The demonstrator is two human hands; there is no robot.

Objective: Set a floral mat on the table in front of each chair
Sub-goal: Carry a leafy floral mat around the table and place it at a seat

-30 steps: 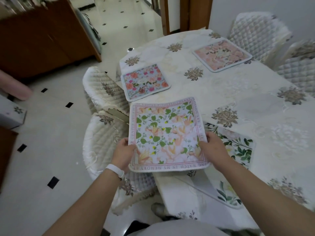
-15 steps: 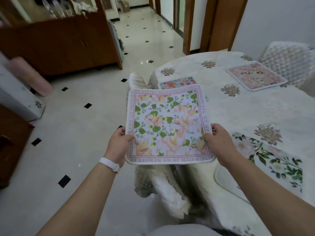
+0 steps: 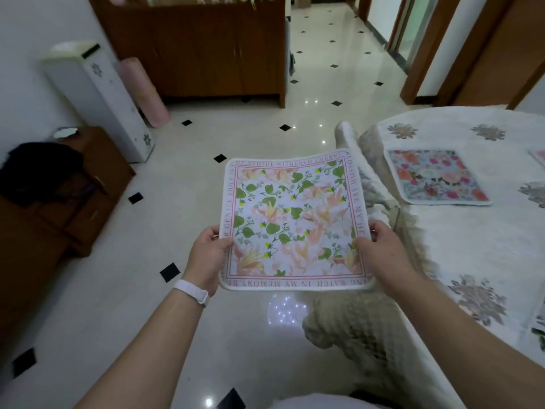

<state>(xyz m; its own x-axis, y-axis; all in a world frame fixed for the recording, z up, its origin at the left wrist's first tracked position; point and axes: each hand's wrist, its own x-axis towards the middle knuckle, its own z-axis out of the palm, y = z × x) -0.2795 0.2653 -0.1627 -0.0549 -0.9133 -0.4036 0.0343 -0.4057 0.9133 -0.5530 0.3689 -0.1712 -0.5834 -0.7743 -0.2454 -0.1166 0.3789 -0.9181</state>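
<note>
I hold a square floral mat (image 3: 295,219) with green leaves, peach flowers and a lettered pink border, flat in the air over the floor, left of the table. My left hand (image 3: 208,256) grips its left edge and my right hand (image 3: 379,252) grips its right edge. The table (image 3: 477,249), under a white cloth with brown flower prints, fills the right side. On it lies a blue and pink floral mat (image 3: 433,177). A sliver of another mat (image 3: 539,156) shows at the right edge. A quilted chair (image 3: 348,326) stands between me and the table.
A second quilted chair back (image 3: 349,137) stands by the table's far left corner. A wooden cabinet (image 3: 206,51) lines the far wall, with a white floor-standing appliance (image 3: 97,95) and a pink roll (image 3: 144,93) beside it. Low wooden furniture (image 3: 59,196) sits at left. Glossy tiled floor spreads between.
My view has swung left, away from the table. The mat in my two hands has moved from above the table's edge to over the floor beside it.
</note>
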